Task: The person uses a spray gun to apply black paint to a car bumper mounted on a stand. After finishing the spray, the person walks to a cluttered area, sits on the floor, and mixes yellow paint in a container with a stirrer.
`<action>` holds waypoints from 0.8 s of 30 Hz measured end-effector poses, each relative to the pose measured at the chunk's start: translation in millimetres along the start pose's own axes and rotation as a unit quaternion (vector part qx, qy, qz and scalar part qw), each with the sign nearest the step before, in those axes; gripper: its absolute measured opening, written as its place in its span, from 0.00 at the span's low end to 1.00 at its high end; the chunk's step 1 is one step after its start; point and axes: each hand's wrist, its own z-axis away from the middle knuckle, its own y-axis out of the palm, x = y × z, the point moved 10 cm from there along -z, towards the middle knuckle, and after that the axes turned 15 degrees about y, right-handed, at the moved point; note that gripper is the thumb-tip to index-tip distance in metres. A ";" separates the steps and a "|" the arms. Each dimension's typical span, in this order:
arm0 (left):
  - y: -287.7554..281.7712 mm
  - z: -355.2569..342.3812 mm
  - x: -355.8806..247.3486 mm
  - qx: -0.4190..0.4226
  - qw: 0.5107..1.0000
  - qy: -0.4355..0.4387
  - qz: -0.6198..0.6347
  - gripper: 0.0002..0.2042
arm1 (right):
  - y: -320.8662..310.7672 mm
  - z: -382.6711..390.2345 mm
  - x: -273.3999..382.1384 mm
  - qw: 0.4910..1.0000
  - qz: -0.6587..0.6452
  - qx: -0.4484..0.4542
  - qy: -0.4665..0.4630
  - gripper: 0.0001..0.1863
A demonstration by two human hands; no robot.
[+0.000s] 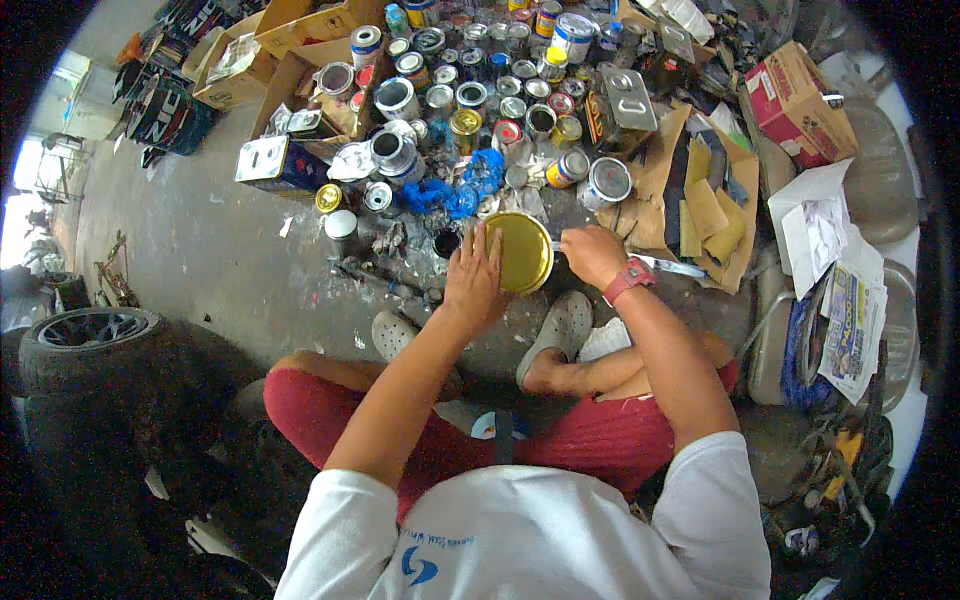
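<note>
A round paint can (526, 254) with a gold lid stands on the floor in front of me, between my knees and the crowd of tins. My left hand (474, 275) grips its left side, the fingers stretched along the lid's edge and the thumb hidden. At the right rim, my right hand (592, 254) is closed around a small pale tool whose tip meets the lid's edge; most of it is hidden in the fist, so its kind does not show. A dark open cup or tin (446, 242) sits just left of my left hand.
Many paint tins crowd the floor ahead, with a crumpled blue cloth (470, 186) among them. An opened carton (738, 262) of sanding sheets lies to the right, beside a rectangular metal can (622, 108). Left of me is a tyre (90, 335); a newspaper (853, 325) lies far right.
</note>
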 end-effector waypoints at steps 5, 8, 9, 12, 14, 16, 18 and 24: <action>27.9 -19.2 3.8 -0.017 0.984 -0.163 0.065 0.75 | 22.0 -0.1 -4.0 1.000 -0.015 -0.017 0.011 0.11; 39.6 -19.6 -2.0 -0.003 0.976 -0.210 0.059 0.79 | 6.9 -9.5 1.7 0.997 -0.041 -0.058 0.014 0.11; 38.6 -22.5 -3.2 -0.007 0.977 -0.210 0.036 0.78 | 0.4 -10.5 4.0 0.996 -0.049 -0.070 0.000 0.11; 42.8 -26.5 -1.8 0.020 0.976 -0.217 0.011 0.76 | -5.9 -16.5 10.3 0.996 -0.060 -0.070 0.000 0.11; 48.5 -29.7 0.7 0.056 0.973 -0.223 0.016 0.74 | -5.6 -23.3 11.5 0.996 -0.062 -0.059 0.012 0.11; 47.5 -30.9 3.4 0.069 0.974 -0.214 0.013 0.73 | -5.9 -27.5 12.9 0.996 -0.063 -0.056 0.007 0.11; 45.7 -30.4 7.8 0.090 0.975 -0.201 0.002 0.72 | -5.4 -32.7 16.2 0.997 -0.059 -0.055 -0.002 0.11; 42.0 -27.6 9.5 0.114 0.982 -0.152 -0.020 0.70 | -1.0 -40.4 25.9 0.996 -0.033 -0.083 -0.023 0.10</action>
